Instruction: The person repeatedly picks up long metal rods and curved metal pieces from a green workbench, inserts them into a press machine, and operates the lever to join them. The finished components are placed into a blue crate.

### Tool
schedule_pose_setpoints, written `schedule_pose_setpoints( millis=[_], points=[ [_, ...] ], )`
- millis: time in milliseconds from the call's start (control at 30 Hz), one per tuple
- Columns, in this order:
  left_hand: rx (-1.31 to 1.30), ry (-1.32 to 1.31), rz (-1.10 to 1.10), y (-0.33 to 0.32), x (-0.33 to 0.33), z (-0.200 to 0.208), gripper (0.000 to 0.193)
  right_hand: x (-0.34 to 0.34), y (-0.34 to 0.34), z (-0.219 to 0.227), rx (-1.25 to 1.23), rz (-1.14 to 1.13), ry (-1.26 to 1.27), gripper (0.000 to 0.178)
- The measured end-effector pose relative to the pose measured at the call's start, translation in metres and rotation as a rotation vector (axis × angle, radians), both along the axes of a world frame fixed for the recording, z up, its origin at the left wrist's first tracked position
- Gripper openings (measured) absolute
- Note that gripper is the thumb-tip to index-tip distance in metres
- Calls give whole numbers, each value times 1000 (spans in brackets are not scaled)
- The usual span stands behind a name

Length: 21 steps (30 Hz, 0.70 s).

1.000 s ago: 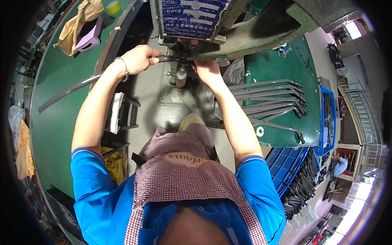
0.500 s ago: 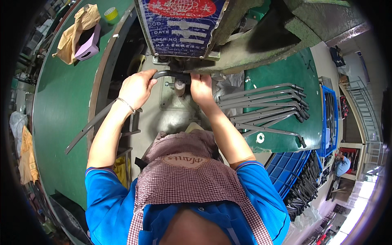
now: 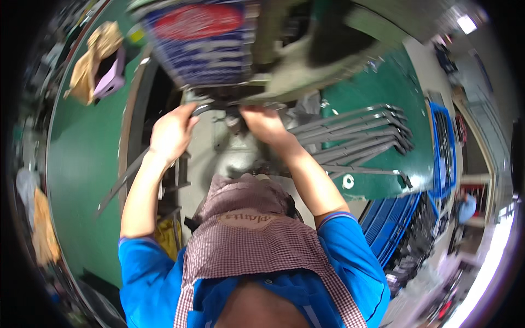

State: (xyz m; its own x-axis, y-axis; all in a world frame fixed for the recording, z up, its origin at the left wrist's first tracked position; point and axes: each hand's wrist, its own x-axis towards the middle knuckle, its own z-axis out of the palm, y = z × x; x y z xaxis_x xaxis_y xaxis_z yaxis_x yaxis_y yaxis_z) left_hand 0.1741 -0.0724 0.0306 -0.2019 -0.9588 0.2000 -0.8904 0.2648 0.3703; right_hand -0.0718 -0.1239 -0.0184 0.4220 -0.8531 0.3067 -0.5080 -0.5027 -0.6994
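Note:
A bent dark grey metal tube [image 3: 121,184] slants from the lower left up under my left forearm, and its curved end [image 3: 203,107] reaches beneath the machine head. Round this tube, near the bend, my left hand [image 3: 173,134] is closed. My right hand [image 3: 264,127] is closed at the tube's far end, right under the machine; its fingertips are partly hidden and blurred. Between the hands stands a round metal post [image 3: 233,124] of the machine. Overhead is the green machine [image 3: 322,68] with a blue and red plate [image 3: 199,46].
Several bent grey tubes [image 3: 363,134] lie on the green table [image 3: 377,183] at the right. Blue crates [image 3: 391,221] holding dark parts stand beyond it. On the left green table [image 3: 82,164] sit a purple bin [image 3: 112,79] and brown paper [image 3: 90,65].
The view has shifted and blurred, with the machine now lower and further left in it. Both hands stay at the tube, the right one angled more toward the left.

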Motion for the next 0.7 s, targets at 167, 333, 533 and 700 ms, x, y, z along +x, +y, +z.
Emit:
schedule_pose_setpoints(
  millis=[167, 333, 533, 700],
  points=[
    [-48, -51, 20, 30, -35, 23, 35, -15, 6, 23, -340, 61, 420, 32],
    [-88, -21, -164, 44, -91, -2, 44, -77, 51, 19, -69, -117, 409, 29],
    [366, -11, -387, 41, -178, -17, 58, -256, 96, 31, -40, -515, 475, 32],
    [160, 130, -567, 5, -294, -28, 41, -383, 109, 34, 1, -810, 413, 38]
  ],
)
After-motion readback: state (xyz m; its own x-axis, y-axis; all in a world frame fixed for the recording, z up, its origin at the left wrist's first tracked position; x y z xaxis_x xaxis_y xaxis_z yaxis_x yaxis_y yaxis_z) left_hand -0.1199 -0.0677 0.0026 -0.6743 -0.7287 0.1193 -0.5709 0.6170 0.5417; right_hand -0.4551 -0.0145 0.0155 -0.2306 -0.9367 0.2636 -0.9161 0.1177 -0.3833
